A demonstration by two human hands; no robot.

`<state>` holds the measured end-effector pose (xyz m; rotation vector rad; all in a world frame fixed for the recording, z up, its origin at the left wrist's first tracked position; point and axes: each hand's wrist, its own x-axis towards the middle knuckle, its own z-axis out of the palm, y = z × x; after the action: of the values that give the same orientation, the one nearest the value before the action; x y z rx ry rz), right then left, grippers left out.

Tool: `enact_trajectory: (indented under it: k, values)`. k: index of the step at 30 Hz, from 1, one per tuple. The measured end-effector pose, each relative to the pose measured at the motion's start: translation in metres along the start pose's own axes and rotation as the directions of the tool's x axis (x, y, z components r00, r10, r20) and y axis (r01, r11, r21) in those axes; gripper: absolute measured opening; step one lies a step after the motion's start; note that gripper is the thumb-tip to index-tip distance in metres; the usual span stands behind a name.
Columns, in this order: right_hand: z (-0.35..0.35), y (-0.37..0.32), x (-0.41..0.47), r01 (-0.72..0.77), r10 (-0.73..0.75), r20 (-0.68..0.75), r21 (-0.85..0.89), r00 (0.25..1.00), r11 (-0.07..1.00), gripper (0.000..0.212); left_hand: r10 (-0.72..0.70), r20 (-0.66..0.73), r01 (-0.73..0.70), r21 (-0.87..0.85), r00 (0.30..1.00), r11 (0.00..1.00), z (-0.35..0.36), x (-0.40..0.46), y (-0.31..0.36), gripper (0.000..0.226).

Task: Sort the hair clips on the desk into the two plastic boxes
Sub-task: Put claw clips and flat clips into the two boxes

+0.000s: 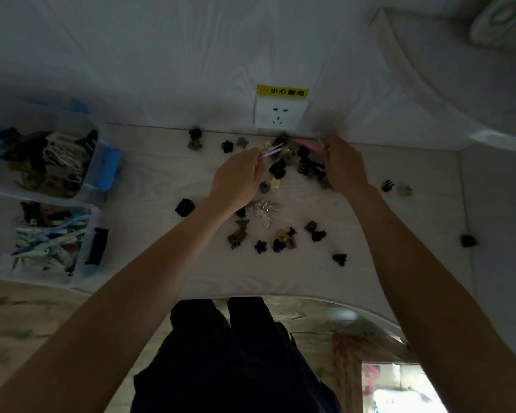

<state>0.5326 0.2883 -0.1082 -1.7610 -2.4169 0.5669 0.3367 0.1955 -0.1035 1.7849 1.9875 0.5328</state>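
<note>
Several small claw clips (pixel 280 169), black, brown and cream, lie scattered over the white desk (pixel 149 186). My left hand (pixel 236 180) pinches a few long flat clips (pixel 270 151), pale and lilac, above the pile at the back. My right hand (pixel 344 165) grips a pink flat clip (pixel 310 146) near the wall. A cluster of clear clips (pixel 264 210) lies under my left wrist. Two plastic boxes stand at the left: the far box (pixel 102 165) holds claw clips, the near box (pixel 91 231) holds long flat clips in pastel colours.
A wall socket (pixel 279 114) with a yellow warning label sits just behind the pile. Stray black clips lie at the right (pixel 468 240) and near the desk's front (pixel 339 259). A side wall closes the desk at the right. My dark trousers show below the desk edge.
</note>
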Motion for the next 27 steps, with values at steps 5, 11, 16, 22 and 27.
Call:
enact_trajectory:
  k: [5,11,16,22,27]
  values:
    - [0.001,0.006,-0.011,-0.126,0.122,0.037,0.127,0.992,0.984,0.021,0.089,0.180,-0.093,0.017,0.980,0.995,0.017,0.033,0.044,0.021]
    - [-0.006,0.025,-0.022,-0.199,0.197,0.030,0.222,0.980,0.954,0.018,0.225,0.272,-0.299,0.267,0.935,0.916,0.041,0.040,0.053,0.025]
    - [-0.005,0.024,-0.023,-0.148,0.139,0.060,0.191,0.988,0.970,0.025,0.288,0.261,-0.367,0.341,0.921,0.865,0.034,0.037,0.041,0.021]
    - [0.002,0.022,-0.017,-0.128,0.113,0.136,0.101,0.984,0.987,0.027,0.247,0.181,-0.284,0.220,0.952,0.933,0.026,0.027,0.025,0.026]
    - [0.002,0.021,-0.016,-0.161,0.148,0.123,0.104,0.981,0.981,0.016,0.130,0.076,-0.137,0.089,0.989,0.987,0.015,0.014,0.019,0.026]
